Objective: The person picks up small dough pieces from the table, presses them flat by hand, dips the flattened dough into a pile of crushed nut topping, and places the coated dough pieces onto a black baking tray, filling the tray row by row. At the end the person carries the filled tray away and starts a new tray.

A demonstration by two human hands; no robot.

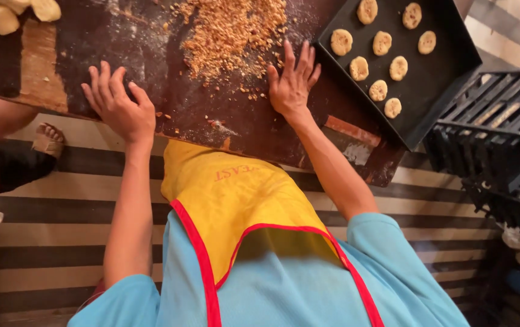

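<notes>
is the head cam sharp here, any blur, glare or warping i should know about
Head view: mostly sharp on the left hand, right hand and the crumb pile; lighting warm and soft, no harsh glare, only a dull sheen on the dark board; the dark tray of cookies reads clearly; the black crates sink into shadow; wide-lens stretch pulls the apron and the edges.

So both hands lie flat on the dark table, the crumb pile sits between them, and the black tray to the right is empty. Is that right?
Not quite. The head view shows the black tray holds round biscuits, about ten of them, so it is not empty. The rest stands: the left hand and right hand lie flat on the dark table, with the crumb pile between them.
</notes>
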